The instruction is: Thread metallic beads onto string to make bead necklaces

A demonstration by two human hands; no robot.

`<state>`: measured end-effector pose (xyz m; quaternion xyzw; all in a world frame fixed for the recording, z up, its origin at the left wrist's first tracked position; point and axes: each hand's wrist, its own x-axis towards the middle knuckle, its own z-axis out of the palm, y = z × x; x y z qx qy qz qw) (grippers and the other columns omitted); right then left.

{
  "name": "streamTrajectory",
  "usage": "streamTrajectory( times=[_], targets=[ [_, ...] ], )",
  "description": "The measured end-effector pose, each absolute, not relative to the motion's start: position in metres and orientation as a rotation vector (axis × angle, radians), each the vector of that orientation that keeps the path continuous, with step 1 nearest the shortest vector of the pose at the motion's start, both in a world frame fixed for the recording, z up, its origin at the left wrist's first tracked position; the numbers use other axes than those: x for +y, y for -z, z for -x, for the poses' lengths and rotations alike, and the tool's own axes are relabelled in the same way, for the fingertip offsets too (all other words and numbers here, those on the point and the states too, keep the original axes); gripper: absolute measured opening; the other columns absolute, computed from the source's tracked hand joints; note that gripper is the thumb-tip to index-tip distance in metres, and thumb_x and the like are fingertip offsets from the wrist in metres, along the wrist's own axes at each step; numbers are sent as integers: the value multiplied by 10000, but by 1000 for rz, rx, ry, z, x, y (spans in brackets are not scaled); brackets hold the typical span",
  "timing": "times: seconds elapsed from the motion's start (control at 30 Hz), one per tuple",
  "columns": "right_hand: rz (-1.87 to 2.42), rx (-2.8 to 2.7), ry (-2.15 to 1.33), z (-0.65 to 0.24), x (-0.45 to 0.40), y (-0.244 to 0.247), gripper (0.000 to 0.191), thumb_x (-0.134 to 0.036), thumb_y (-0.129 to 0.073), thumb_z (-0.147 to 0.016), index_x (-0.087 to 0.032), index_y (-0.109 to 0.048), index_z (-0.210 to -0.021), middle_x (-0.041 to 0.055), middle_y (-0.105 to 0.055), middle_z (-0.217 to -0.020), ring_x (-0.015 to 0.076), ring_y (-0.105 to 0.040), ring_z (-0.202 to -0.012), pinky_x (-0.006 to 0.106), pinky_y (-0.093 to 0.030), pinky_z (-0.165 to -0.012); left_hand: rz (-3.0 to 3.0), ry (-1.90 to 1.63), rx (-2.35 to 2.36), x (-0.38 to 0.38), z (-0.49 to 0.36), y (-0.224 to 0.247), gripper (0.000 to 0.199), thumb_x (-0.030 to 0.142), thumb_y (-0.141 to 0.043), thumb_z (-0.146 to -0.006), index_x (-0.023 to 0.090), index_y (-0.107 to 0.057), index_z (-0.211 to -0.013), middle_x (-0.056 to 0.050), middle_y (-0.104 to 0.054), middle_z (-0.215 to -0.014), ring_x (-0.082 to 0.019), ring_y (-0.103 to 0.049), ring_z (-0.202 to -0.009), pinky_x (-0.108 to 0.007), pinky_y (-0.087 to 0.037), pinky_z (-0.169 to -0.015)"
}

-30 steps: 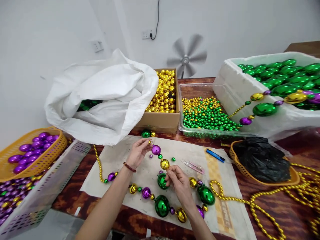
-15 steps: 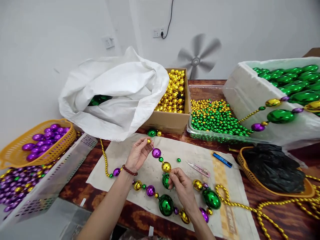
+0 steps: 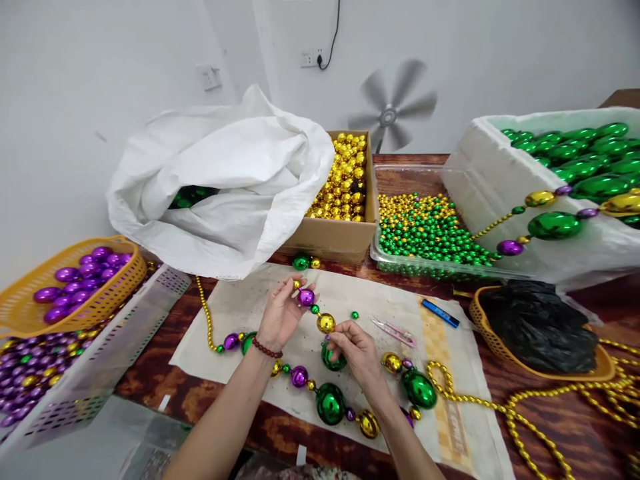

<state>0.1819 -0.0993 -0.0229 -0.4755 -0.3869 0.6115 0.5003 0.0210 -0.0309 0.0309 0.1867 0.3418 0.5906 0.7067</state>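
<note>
At the middle of the cloth, my left hand pinches the end of a bead strand, at a small gold bead touching a shiny purple bead. Down the strand follow a small green bead and a larger gold bead. My right hand is closed on the strand just below that gold bead, its fingertips partly covering a big green bead. Nearer me, a beaded garland of green, gold and purple lies across the cloth, partly hidden under both forearms.
Tweezers, a blue box-like stick and a loose green bead lie on the cloth. Behind are a white sack, a cardboard box and a clear bin. Baskets flank both sides; a fan spins behind.
The small gold bead has come up against the purple bead, closing the gap where a thin wire or thread showed. The view has shifted slightly.
</note>
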Motion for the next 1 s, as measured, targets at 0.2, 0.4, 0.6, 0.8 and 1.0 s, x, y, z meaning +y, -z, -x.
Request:
streamTrajectory(
  times=[0.2, 0.4, 0.6, 0.8, 1.0],
  targets=[
    [1221, -1050, -1470, -178, -78, 16, 219, -391, -670, -728, -189, -588, -713, -6, -652, -581, 119, -554, -434, 220, -400, -452, -390, -1409, 785, -18, -50, -31, 286, 426, -691, -853, 209, -627, -1027, -5, -649, -844, -145, -662, -712, -246, -513, -563],
    [1217, -1109, -1497, -168, -65, 18, 158, -354, -603, -732, -198, -586, -752, -13, -662, -615, 119, -558, -441, 222, -422, -455, -614, -1541, 890, -2, -59, -41, 280, 437, -649, -849, 204, -604, -998, 29, -547, -750, -76, -541, -534, -155, -342, -374],
    [1243, -1346, -1460, -159, -54, 26, 85, -253, -567, -779, -198, -626, -751, -20, -669, -645, 112, -599, -494, 209, -433, -512, -731, -1631, 963, -3, -46, -41, 262, 447, -639, -852, 223, -539, -943, 49, -532, -703, -73, -524, -489, -144, -330, -345],
    [1209, -1393, -1531, -158, -43, 24, 97, -243, -572, -796, -186, -650, -782, -10, -697, -701, 109, -626, -524, 201, -444, -525, -907, -1648, 957, -1, -36, -40, 269, 467, -630, -867, 215, -542, -904, 50, -531, -684, -63, -500, -443, -143, -305, -311],
    [1264, -1397, -1437, -183, -28, 16, 185, -332, -588, -804, -180, -682, -852, 20, -704, -814, 117, -651, -553, 178, -383, -439, -1030, -1401, 1011, -3, -33, -19, 292, 485, -616, -870, 211, -555, -948, 46, -548, -707, -52, -486, -434, -135, -309, -314]
  ],
)
